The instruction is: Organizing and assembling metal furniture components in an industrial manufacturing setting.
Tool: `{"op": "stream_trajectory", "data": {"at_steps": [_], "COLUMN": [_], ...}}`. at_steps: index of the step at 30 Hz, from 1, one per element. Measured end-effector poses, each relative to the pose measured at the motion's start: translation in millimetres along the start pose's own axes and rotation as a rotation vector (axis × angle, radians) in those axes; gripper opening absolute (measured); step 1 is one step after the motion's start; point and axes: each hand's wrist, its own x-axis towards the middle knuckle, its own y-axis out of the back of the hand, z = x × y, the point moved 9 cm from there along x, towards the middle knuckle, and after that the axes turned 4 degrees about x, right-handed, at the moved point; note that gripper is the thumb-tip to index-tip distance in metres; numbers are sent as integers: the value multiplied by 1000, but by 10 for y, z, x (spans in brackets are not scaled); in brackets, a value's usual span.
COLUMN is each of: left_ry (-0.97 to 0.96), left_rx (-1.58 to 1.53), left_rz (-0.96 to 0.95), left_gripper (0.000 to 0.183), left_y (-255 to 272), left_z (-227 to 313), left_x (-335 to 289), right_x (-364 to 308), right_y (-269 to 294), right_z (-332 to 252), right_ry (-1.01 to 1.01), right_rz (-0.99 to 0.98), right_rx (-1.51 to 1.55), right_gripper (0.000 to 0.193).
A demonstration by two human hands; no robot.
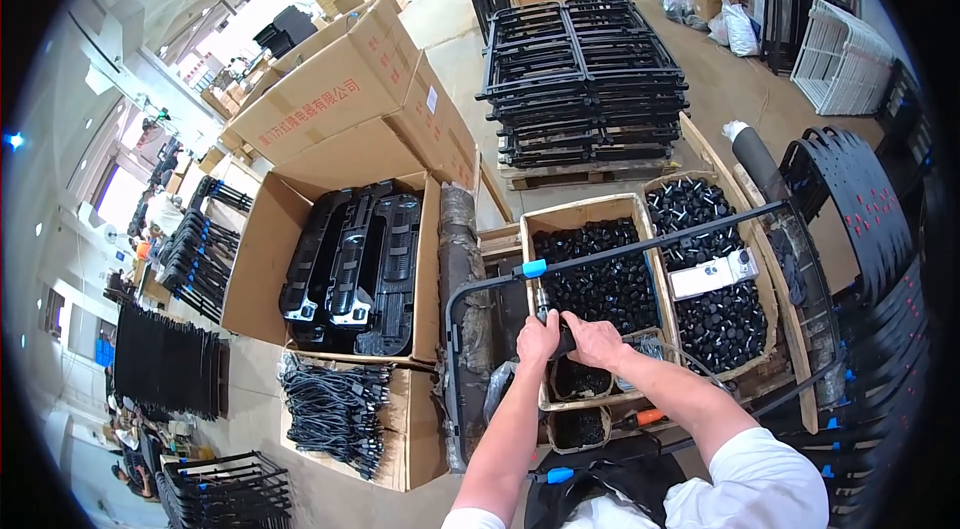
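My left hand [538, 337] and my right hand [596, 341] are closed side by side round a dark power driver [543, 303]. Its metal nose points away from me toward a blue clip [535, 269] on a black tubular frame [640, 247]. The frame lies across the bench, over cardboard bins of parts, and a second blue clip [560, 475] sits on its near bar. My fingers cover most of the tool's body. Beneath and beyond my hands is a bin of small black caps or knobs [605, 284].
Right of it, another bin holds black knobs with bolts [695, 204] and a white packet [712, 275]. An orange-handled tool [648, 417] lies near my right forearm. At left stand a carton [265, 274] of black plastic parts and bundled cables [335, 414]. Stacked frames [585, 79] rise ahead.
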Motion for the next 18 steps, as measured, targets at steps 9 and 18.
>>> {"op": "stream_trajectory", "data": {"at_steps": [9,18], "left_ry": [52,111], "left_rx": [-76,-91], "left_rz": [-98,-79], "left_gripper": [74,73], "left_y": [18,-13], "left_z": [25,-58], "left_x": [84,65], "right_x": [57,-26], "right_y": [62,87], "right_z": [75,-138], "right_ry": [18,212], "right_rz": [61,116], "right_rx": [30,9], "right_gripper": [80,63]}}
